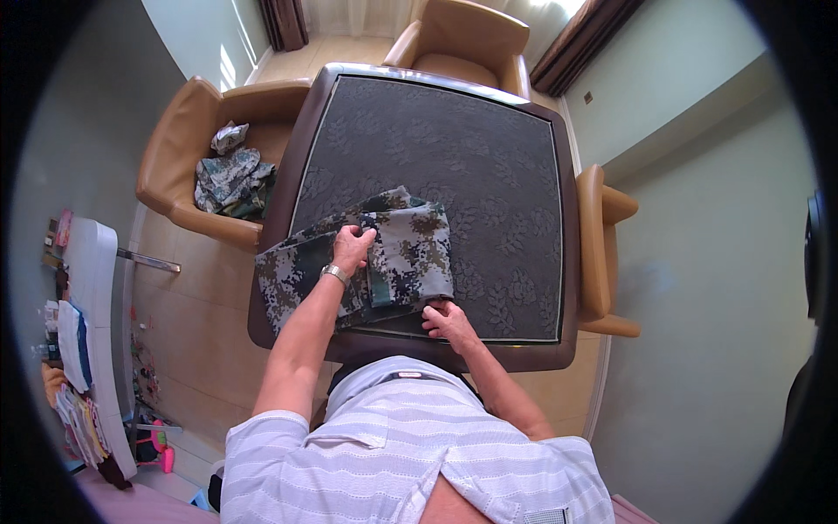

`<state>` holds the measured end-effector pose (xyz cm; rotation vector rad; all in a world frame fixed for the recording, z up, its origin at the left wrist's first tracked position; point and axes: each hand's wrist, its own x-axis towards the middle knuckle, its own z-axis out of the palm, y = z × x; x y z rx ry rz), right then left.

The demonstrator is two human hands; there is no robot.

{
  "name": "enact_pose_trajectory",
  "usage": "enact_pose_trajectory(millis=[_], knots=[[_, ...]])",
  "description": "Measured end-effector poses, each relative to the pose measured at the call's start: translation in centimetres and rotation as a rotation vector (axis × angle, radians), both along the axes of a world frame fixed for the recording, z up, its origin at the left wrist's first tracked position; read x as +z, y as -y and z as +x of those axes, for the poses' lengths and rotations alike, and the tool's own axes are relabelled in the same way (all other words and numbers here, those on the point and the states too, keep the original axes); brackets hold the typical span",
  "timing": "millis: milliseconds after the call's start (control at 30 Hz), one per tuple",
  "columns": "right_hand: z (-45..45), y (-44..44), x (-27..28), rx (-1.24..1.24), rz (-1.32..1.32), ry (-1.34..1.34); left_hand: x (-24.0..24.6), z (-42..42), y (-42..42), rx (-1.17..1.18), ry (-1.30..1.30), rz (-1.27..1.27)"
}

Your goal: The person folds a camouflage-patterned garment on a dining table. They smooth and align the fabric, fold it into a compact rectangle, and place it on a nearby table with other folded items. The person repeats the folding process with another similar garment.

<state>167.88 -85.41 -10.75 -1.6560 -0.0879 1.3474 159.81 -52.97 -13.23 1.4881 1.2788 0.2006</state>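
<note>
A digital-camouflage cloth garment (416,255) lies partly folded on the near left part of a dark table, its looser part spreading over the left edge. My left hand (353,247), with a metal-band watch on the wrist, pinches the left edge of the folded section between thumb and fingers. At the near right corner of that folded section, my right hand (448,323) has its thumb and fingertips at the cloth's edge, gripping it. The garment's exact kind cannot be told.
The table (419,150) has a dark floral cover and a raised brown rim. More camouflage clothing (229,180) lies on the tan armchair (173,160) at left. Other tan chairs stand at the far side (458,39) and right (594,242). A white shelf unit (98,295) stands far left.
</note>
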Motion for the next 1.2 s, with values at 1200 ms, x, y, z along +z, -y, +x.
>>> enact_pose_trajectory(millis=[1200], knots=[[4.1, 0.7, -1.2, -0.095, -0.204, 0.127, -1.8, -5.6, 2.4, 0.118, 0.194, -0.106]])
